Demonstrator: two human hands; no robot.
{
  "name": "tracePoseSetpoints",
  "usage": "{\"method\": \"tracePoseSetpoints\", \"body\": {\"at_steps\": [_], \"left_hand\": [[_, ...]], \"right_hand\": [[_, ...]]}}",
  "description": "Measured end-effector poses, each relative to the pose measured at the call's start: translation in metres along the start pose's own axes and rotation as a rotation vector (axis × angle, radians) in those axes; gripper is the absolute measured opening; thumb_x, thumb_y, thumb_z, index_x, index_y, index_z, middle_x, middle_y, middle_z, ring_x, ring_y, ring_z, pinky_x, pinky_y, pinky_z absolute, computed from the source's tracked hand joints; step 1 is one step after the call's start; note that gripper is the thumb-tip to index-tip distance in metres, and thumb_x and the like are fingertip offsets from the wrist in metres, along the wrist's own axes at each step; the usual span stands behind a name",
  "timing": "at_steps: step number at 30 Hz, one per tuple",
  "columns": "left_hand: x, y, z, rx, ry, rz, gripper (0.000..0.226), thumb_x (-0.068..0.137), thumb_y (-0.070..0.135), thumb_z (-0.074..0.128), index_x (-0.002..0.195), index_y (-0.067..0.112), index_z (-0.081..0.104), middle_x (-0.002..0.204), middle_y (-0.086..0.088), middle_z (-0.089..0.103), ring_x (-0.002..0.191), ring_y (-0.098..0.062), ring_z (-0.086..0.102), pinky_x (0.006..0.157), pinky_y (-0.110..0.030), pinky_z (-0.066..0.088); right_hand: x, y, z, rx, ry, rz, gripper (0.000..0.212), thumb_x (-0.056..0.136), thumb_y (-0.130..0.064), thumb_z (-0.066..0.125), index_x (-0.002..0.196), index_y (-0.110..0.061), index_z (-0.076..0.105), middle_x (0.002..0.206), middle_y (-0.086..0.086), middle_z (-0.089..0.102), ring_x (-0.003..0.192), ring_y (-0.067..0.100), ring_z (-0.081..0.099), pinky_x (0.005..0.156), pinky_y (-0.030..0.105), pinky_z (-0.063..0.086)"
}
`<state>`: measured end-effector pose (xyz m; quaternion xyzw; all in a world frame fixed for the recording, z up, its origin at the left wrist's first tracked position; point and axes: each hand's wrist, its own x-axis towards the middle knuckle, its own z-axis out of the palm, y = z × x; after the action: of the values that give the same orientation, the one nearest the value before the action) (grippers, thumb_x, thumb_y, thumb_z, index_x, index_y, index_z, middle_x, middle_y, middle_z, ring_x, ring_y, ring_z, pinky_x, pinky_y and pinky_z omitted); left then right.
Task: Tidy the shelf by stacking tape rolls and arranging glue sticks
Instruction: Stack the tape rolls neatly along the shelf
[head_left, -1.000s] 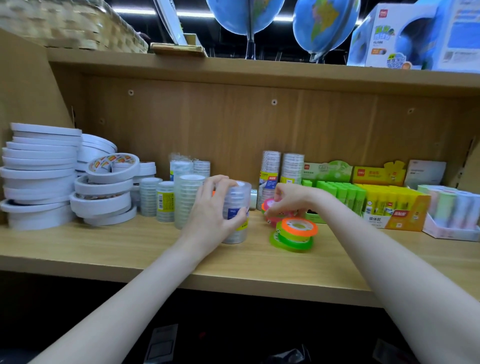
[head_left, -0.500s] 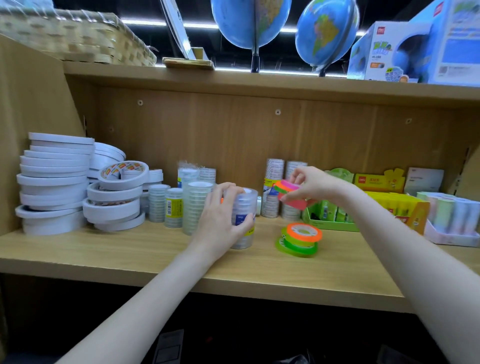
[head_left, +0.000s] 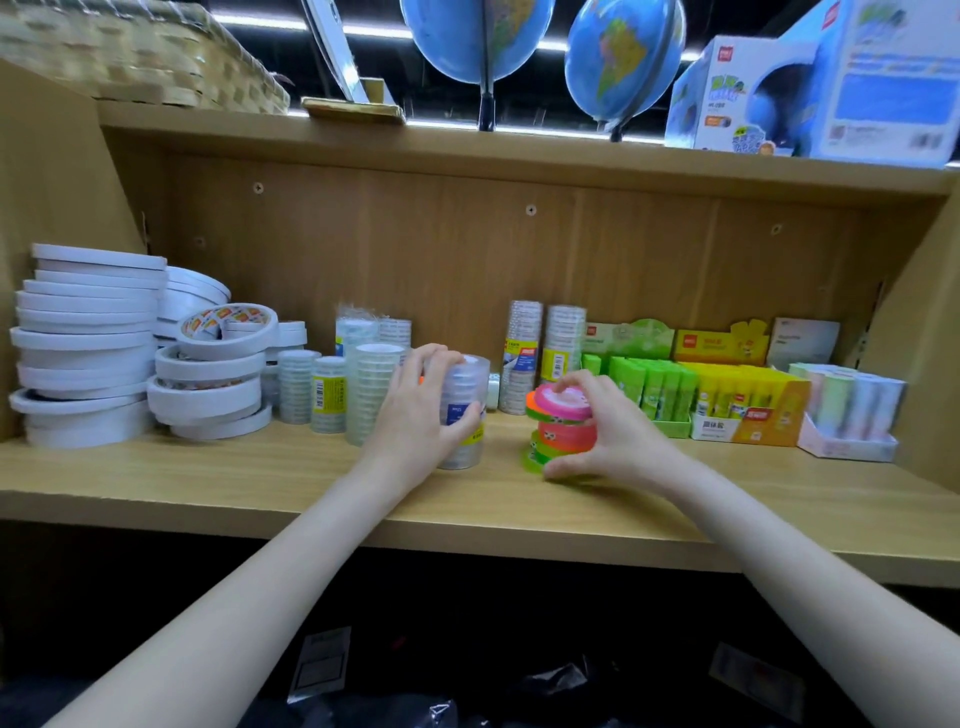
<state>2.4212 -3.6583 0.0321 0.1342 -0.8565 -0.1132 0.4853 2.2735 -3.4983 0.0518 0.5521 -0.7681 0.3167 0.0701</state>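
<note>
Since half a second ago the right hand (head_left: 618, 436) has come down from mid-air and now sets the pink tape roll (head_left: 566, 402) on the stack of coloured tape rolls (head_left: 558, 439), fingers curled over its top and thumb low against the stack's front; the pink roll sits slightly askew on the orange and green ones beneath. The left hand (head_left: 423, 415) stays wrapped round the clear tape stack (head_left: 465, 410), which stands upright near the front of the wooden shelf (head_left: 260, 483), just left of the coloured stack. Farther back stand more clear tape stacks (head_left: 332, 392), and to the far left piles of white tape rolls (head_left: 85, 345). To the right, boxes of glue sticks (head_left: 727, 397), green and yellow, sit toward the back wall. Above, on the upper shelf, are two globes (head_left: 618, 57) and a wicker basket (head_left: 135, 57).
</note>
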Motion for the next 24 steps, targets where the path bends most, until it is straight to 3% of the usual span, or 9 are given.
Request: {"method": "tracePoseSetpoints", "body": {"at_steps": [2,5,10,13,15,20,24], "left_hand": [[0.000,0.000,0.000,0.010,0.003,-0.002,0.042,0.084,0.022,0.063,0.121,0.011,0.049,0.127,-0.007,0.042,0.121,-0.022,0.041,0.100,-0.022,0.026],[-0.001,0.002,-0.002,0.012,-0.012,0.003,0.045,0.084,0.029,0.060,0.124,0.013,0.047,0.128,-0.006,0.042,0.121,-0.022,0.040,0.102,-0.026,0.030],[-0.003,0.004,-0.006,0.062,0.032,0.007,0.066,0.079,0.050,0.043,0.135,0.014,0.039,0.141,-0.010,0.034,0.129,-0.025,0.033,0.105,-0.029,0.022],[-0.006,0.007,-0.009,0.130,0.042,0.063,0.060,0.082,0.043,0.041,0.129,0.007,0.044,0.136,-0.013,0.040,0.126,-0.026,0.036,0.104,-0.029,0.025],[-0.007,0.008,-0.009,0.166,0.013,0.071,0.050,0.085,0.028,0.052,0.128,0.005,0.045,0.135,-0.014,0.041,0.125,-0.028,0.037,0.104,-0.031,0.028],[-0.008,0.009,-0.008,0.198,0.012,0.081,0.047,0.083,0.014,0.060,0.126,0.003,0.047,0.130,-0.013,0.047,0.121,-0.027,0.040,0.103,-0.032,0.031],[-0.009,0.010,-0.009,0.240,0.033,0.097,0.046,0.084,0.026,0.045,0.125,0.006,0.048,0.131,-0.013,0.046,0.122,-0.028,0.042,0.102,-0.032,0.031]], "right_hand": [[0.005,-0.001,0.011,-0.036,0.096,-0.012,0.078,0.059,-0.030,0.086,0.121,-0.023,0.041,0.114,-0.003,0.036,0.101,0.012,0.045,0.082,0.017,0.034],[0.015,-0.003,0.022,-0.082,0.151,0.007,0.075,0.060,-0.033,0.085,0.119,-0.020,0.041,0.114,0.001,0.037,0.101,0.021,0.051,0.090,0.033,0.044],[0.027,-0.005,-0.004,0.074,-0.060,0.107,0.054,0.072,-0.041,0.075,0.116,-0.021,0.050,0.112,0.000,0.045,0.101,0.015,0.050,0.087,0.026,0.042],[0.029,-0.003,-0.018,0.226,-0.056,0.121,0.030,0.083,-0.034,0.067,0.109,-0.020,0.062,0.114,0.002,0.057,0.107,0.017,0.053,0.082,0.028,0.043],[0.029,-0.002,-0.021,0.254,-0.070,0.116,0.023,0.084,-0.027,0.067,0.105,-0.021,0.063,0.115,0.002,0.058,0.106,0.016,0.052,0.076,0.025,0.042],[0.036,-0.004,-0.016,0.251,-0.120,0.123,0.033,0.076,-0.024,0.075,0.104,-0.021,0.057,0.104,-0.002,0.052,0.085,0.010,0.049,0.067,0.022,0.043],[0.039,-0.002,-0.011,0.339,-0.019,0.155,0.035,0.072,-0.021,0.078,0.100,-0.019,0.058,0.106,0.005,0.054,0.090,0.016,0.053,0.071,0.027,0.047]]}}
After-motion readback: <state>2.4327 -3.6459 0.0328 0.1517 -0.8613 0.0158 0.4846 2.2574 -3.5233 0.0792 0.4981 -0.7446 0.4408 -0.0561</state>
